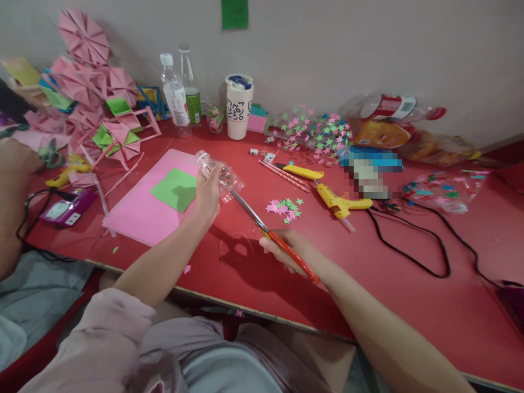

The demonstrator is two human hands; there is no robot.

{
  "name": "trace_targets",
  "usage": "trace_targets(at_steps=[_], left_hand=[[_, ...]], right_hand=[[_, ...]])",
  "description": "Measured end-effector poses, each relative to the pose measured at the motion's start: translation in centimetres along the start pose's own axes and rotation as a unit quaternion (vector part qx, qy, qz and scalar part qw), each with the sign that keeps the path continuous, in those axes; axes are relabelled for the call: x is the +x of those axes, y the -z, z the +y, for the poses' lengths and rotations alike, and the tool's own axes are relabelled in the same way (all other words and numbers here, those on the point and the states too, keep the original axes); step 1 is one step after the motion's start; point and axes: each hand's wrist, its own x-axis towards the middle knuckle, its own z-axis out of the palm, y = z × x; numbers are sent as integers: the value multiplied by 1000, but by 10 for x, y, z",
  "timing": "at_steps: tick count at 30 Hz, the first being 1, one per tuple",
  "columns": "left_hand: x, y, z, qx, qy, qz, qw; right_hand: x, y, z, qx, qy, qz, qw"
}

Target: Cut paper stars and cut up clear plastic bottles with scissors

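My left hand [208, 191] is wrapped round the cut-off top of a clear plastic bottle [230, 177], its neck pointing to the upper left. In my right hand [286, 251] are scissors [282, 248] with red handles. Their blades reach up and left, with the tips at the bottle's cut edge; whether they touch the plastic I cannot tell. Below my left hand lie a green paper square [175, 188] and pink paper sheets [137, 204]. A small pile of pink and green paper stars [285, 208] rests to the right of the blades.
A yellow glue gun [339, 203] with a black cord [409, 267], a yellow cutter [303, 172] and striped straws [284, 176] lie on the right. Bottles [176, 98] and a white cup [238, 112] stand at the back. Pink paper crafts [94, 93] and another person's arm [12, 202] are left.
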Motion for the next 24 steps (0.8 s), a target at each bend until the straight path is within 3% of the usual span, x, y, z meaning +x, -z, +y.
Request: trace_targets(at_steps=[16,24], left_hand=[[-2,0,-5,-7,-9,2,1000],[2,3,-9,-4,-16,1,1000]], right_hand=[[1,-1,-2,17,-5,1,1000],[1,-6,-5,29,-1,44,999]])
